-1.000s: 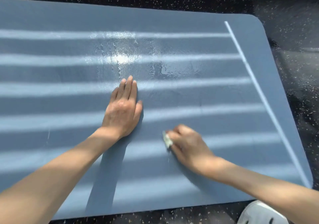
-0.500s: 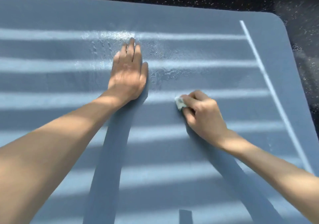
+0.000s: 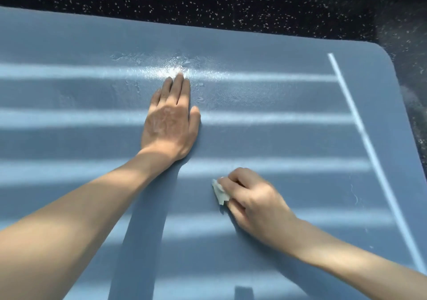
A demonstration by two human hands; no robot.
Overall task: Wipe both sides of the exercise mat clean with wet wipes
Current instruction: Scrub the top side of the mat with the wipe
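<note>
Right hand point(image 3: 251, 198) dragged wet wipe point(image 3: 220, 192) nearer across exercise mat point(image 3: 288, 138).

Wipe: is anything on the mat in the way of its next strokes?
Only the left hand, lying flat on the mat just beyond and left of the wipe, which the right hand grips. Toward the mat's right edge, nothing visible lies in its path.

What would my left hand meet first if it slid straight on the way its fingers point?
Only the wet sheen at its fingertips; the left hand lies flat on the mat, and beyond looks like bare mat up to its far edge, then speckled floor.
</note>
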